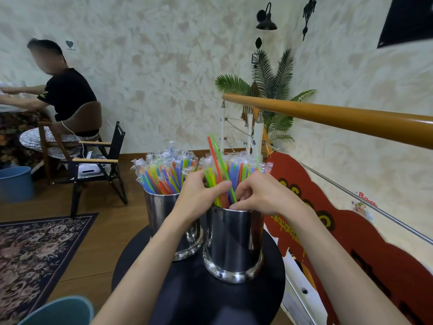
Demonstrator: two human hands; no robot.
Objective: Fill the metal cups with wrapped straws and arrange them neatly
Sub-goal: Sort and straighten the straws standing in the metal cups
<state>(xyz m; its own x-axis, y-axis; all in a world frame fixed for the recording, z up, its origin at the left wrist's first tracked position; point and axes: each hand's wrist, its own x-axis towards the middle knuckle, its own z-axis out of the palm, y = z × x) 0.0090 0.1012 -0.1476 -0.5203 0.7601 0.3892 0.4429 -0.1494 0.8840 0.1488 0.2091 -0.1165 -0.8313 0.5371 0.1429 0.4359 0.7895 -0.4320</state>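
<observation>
We work at a small round black counter [187,299], a wooden handrail [339,117] and red sign [365,242] to its right, a blue bin [15,184] and seated person [63,95] far left. Two metal cups [234,245] stand touching, packed with wrapped straws [164,177] pointing up. Our left hand [199,195] and right hand [264,195] reach into the near cup, fingers [222,185] pinching an orange and a green straw [221,165] that lean left.

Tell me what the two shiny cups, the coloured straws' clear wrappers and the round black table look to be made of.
Shiny cylindrical metal cups: polished metal, probably stainless steel, given their mirror reflections. Clear wrappers on the coloured straws: thin transparent plastic film, glinting and crinkled at the tips. Round black table: matte dark top; material unclear.
</observation>
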